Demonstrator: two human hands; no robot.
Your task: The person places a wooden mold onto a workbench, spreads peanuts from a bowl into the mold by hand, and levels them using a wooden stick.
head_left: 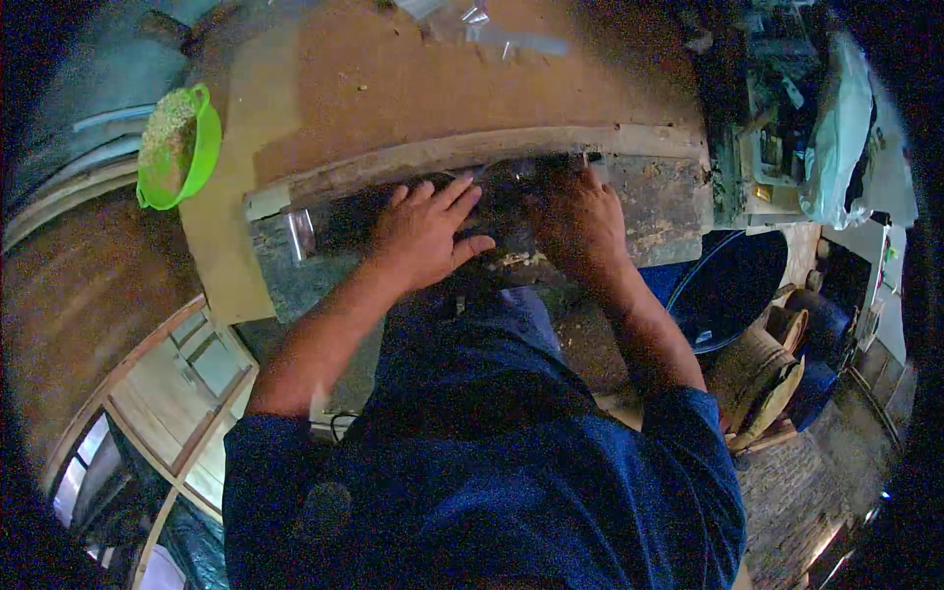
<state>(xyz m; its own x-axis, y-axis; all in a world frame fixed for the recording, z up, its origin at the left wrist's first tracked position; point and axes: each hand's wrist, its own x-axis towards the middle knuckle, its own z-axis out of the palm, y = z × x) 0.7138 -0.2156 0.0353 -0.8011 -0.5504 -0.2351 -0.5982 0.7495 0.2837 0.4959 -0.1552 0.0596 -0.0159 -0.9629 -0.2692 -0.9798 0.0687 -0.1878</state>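
Note:
My left hand (428,231) rests with fingers spread over the dark, worn workbench surface (669,202), just below a pale wooden strip (413,155) along its far side. My right hand (580,221) is at the same dark band further right, fingers bent and partly in shadow, near a small upright piece (587,159) at the strip; what they grip, if anything, is hidden. A short shiny cylinder (300,236) lies on the bench left of my left hand.
A green bowl (206,157) of pale granular material stands left on a brown board (344,88). Plastic scraps (521,41) lie at the back. A pale plastic bag (836,128) is right, above a large blue tub (733,285). A wooden frame (157,393) is lower left.

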